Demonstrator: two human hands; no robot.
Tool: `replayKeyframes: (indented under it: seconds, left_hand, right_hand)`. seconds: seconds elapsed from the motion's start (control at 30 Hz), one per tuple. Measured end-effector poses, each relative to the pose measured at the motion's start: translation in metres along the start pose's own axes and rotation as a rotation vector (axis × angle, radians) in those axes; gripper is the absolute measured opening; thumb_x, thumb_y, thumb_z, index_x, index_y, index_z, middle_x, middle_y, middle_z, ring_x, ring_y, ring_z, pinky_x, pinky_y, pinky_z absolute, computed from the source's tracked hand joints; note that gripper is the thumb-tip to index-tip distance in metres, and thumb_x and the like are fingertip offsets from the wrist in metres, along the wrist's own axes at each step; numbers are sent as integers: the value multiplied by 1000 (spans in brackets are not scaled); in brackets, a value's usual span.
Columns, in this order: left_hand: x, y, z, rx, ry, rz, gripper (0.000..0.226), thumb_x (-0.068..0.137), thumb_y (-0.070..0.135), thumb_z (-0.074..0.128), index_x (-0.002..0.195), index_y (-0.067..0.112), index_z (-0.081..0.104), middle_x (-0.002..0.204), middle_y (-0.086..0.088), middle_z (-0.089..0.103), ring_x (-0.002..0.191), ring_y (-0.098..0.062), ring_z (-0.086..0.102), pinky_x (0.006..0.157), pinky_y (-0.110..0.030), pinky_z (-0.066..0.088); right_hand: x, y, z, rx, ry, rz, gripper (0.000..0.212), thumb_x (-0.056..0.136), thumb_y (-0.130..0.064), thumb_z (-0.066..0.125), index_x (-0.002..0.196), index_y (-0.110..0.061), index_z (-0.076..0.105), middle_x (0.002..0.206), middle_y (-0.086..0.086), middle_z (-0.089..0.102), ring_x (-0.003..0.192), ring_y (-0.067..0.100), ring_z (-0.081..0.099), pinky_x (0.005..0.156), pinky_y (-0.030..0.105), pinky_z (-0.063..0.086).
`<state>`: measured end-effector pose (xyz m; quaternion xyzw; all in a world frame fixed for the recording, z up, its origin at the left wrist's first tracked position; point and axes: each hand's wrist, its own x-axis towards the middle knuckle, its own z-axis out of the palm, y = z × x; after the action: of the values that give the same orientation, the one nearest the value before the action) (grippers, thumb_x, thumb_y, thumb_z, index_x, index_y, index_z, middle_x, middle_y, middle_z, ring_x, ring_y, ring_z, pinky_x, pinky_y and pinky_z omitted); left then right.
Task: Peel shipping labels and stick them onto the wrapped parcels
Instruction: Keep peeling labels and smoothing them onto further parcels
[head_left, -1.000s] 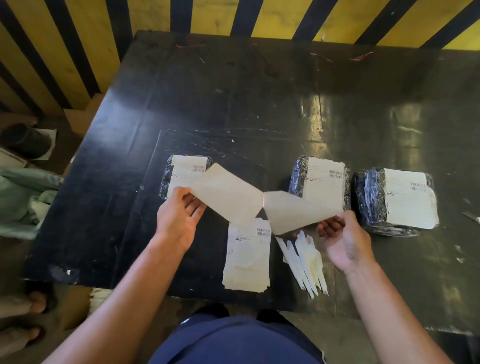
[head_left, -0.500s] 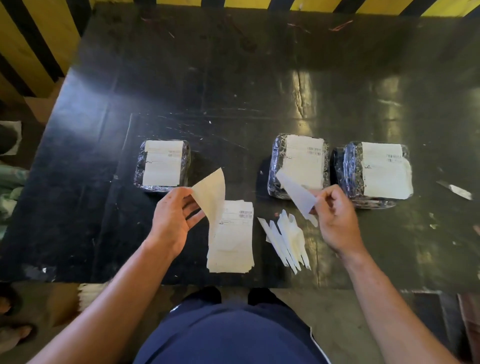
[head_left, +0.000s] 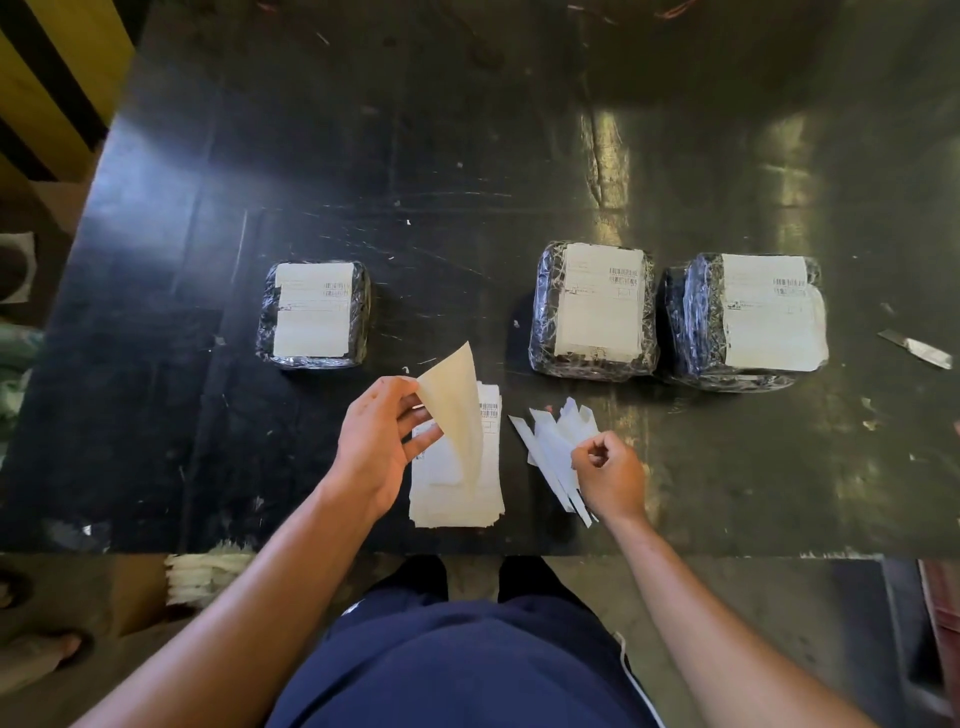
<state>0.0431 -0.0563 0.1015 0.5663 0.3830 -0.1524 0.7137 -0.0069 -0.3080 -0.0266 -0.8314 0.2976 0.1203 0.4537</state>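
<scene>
A dark, scuffed table (head_left: 467, 156) fills the frame. Three wrapped parcels lie in a row: left (head_left: 313, 313), centre (head_left: 594, 310), right (head_left: 746, 320). A label stack (head_left: 457, 499) and paper strips (head_left: 553, 447) lie lower centre; a blade (head_left: 917, 349) at far right.

I stand in a packing warehouse: scuffed black worktable (head_left: 467, 156), yellow-and-black hazard-striped wall (head_left: 47, 88) at ten o'clock, three film-wrapped labelled parcels (head_left: 592, 312) at twelve.
</scene>
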Motion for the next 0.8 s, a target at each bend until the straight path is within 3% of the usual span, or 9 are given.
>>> replayKeyframes:
  seconds: [0.1,0.23,0.3,0.37,0.43,0.53,0.63,0.8]
  left_hand:
    - [0,-1,2,-7,-3,-3,16,107,23,57,113,11,67,123,-10,75,110,-30,75,83,-37,65]
    - [-1,-2,3,-14,5,-5,19,107,24,59,117,10,67,124,-11,74,111,-30,75,82,-37,66]
    - [-1,-2,4,-29,21,-9,19,107,24,59,117,11,67,124,-10,74,111,-30,75,82,-37,66]
    - [-1,-2,5,-48,42,-11,19,107,24,58,118,11,67,123,-10,74,110,-29,75,82,-37,66]
    - [-2,-2,5,-65,64,-7,22,108,24,58,122,10,67,124,-10,74,110,-29,75,81,-36,66]
    - [-5,-2,5,-92,82,5,23,108,24,57,123,10,65,124,-10,73,111,-29,74,77,-33,66]
    - [-7,-1,6,-94,103,12,21,109,26,55,121,12,65,124,-9,73,111,-29,73,74,-30,64]
    - [-10,1,2,-138,94,17,21,109,25,55,122,11,65,122,-10,75,109,-27,75,75,-30,64]
  right_hand:
    - [-1,5,3,-24,31,3,9,88,-11,70,80,-15,70,77,-9,70,71,11,65,62,20,44]
    - [-9,3,1,-26,120,29,8,91,-17,67,98,-17,71,91,-2,73,84,24,70,71,30,48]
    - [-19,-11,-2,-42,194,-93,7,92,-15,65,97,-20,69,95,-1,73,78,21,67,68,30,48]
    - [-35,-37,-5,-33,234,-328,7,91,-13,67,90,-20,66,88,-5,69,72,13,61,64,24,45]
    - [-55,-68,-6,-32,213,-588,6,91,-19,68,86,-18,64,82,-7,62,72,10,55,65,17,41]
    - [-79,-103,5,-106,112,-822,21,89,-36,69,87,-15,64,82,-6,61,77,12,53,71,22,41]
    - [-88,-115,26,-233,74,-901,30,89,-45,69,90,-16,64,86,-4,64,82,13,54,73,24,36]
    - [-88,-124,46,-248,161,-876,15,91,-29,69,86,-17,63,83,-3,66,79,17,57,70,32,42]
